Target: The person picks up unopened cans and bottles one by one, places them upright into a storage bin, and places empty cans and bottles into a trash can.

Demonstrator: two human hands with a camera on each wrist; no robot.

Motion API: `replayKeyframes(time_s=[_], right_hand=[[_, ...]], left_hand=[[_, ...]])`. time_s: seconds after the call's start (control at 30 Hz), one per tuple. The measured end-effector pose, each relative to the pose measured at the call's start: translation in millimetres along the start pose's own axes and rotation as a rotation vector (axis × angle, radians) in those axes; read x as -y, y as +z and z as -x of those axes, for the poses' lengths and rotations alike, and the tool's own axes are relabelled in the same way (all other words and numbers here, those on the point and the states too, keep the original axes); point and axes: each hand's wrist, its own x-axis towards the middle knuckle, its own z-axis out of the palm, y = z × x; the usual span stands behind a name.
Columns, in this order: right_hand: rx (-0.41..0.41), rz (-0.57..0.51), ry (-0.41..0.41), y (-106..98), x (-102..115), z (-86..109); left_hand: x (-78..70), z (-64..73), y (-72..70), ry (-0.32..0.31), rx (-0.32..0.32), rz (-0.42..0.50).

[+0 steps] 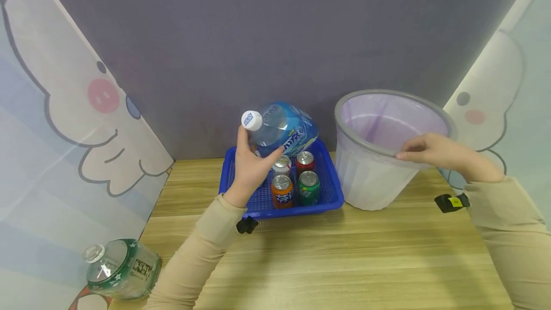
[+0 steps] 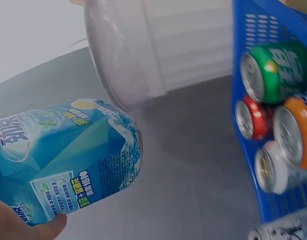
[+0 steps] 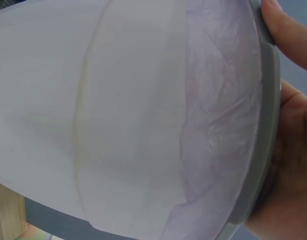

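Observation:
My left hand (image 1: 251, 169) grips a large blue-labelled plastic bottle (image 1: 286, 128) with a white cap, tilted with its cap toward me. The bottle is held up over the back of a blue plastic basket (image 1: 262, 212). In the left wrist view, the thumb lies along the label of the bottle (image 2: 68, 160). My right hand (image 1: 443, 154) holds the grey rim of a white trash bin (image 1: 366, 176), thumb on the outer side. A thin purple liner bag (image 3: 218, 110) is folded over that rim. The bin leans slightly toward the right hand.
Several soda cans stand in the basket, including an orange can (image 1: 281, 190), a green can (image 1: 309, 188) and a red can (image 1: 304, 161). A clear, green-labelled bottle (image 1: 125, 269) stands at the table's left. A grey panel (image 1: 275, 51) rises behind.

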Motion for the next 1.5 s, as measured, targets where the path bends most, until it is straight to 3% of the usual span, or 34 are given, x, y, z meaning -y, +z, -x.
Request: replayKeyframes(time_s=[0.17, 0.33, 0.47, 0.93, 1.3, 1.5], right_hand=[[0.000, -0.002, 0.004, 1.1, 0.7, -0.3], [-0.002, -0.002, -0.002, 1.6, 2.5, -0.5], [-0.005, 0.000, -0.009, 2.1, 2.7, -0.9], [0.000, -0.015, 0.001, 3.1, 0.4, 0.0], [0.008, -0.021, 0.009, 2.6, -0.6, 1.7], [0.009, -0.023, 0.010, 2.2, -0.6, 1.6]], left_hand=[[-6.0, -7.2, 14.2, 0.096, 0.006, 0.057], [-13.3, -13.8, 27.8, 0.124, 0.013, 0.091], [-16.6, -17.8, 35.9, 0.182, 0.039, 0.089], [-14.0, -27.5, 52.1, 0.407, 0.157, -0.125], [-15.2, -31.4, 72.1, 0.462, 0.272, -0.189], [-16.4, -31.6, 79.7, 0.468, 0.288, -0.234]])
